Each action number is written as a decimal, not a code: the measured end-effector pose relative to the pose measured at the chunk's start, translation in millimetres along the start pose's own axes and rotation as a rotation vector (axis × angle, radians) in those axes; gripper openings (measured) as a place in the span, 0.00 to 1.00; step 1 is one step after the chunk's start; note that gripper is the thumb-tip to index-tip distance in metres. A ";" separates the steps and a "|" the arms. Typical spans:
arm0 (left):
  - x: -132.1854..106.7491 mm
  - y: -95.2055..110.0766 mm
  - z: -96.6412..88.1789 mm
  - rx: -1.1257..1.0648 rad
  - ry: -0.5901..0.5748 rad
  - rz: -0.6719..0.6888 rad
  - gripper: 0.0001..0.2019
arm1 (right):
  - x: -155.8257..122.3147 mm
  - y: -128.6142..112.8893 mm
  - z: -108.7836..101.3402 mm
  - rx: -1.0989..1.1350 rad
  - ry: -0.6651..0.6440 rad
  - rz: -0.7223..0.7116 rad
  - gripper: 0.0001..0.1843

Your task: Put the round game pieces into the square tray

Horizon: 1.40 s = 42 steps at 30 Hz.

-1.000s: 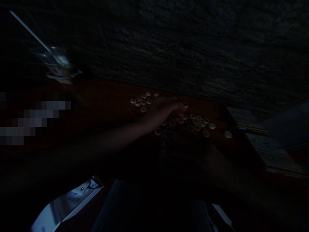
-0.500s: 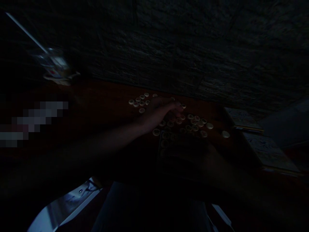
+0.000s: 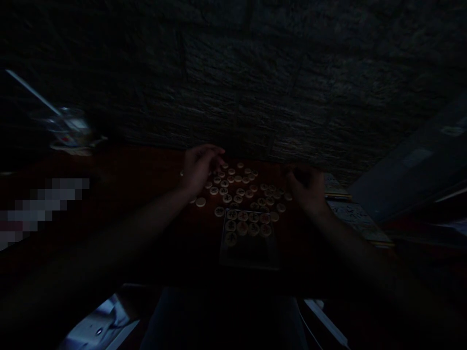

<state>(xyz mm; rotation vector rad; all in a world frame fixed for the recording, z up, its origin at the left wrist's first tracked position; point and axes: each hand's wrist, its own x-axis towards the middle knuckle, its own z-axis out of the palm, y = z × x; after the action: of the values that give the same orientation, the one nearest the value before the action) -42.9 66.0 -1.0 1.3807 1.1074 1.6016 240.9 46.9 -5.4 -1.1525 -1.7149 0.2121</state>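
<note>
Very dim throughout; the tray point(image 3: 250, 266) sinks into near-black shadow on its near side; the discs point(image 3: 238, 179) just beyond it catch a faint glow; the wall point(image 3: 226, 97) behind the tray is murky; left of the tray, the cup point(image 3: 71, 129) looks soft, 1 patch point(image 3: 44, 209) is pixelated, and a pale surface point(image 3: 89, 326) gleams bluish.
</note>
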 end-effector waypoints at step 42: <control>-9.0 -12.2 -7.8 0.689 -0.323 0.318 0.11 | -5.4 6.6 4.3 -0.035 -0.424 0.053 0.12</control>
<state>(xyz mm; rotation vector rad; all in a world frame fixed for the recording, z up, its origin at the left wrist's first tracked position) -49.4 60.9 -15.9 2.2689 1.3469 1.1619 241.5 47.7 -14.9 -1.2428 -2.0625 0.4891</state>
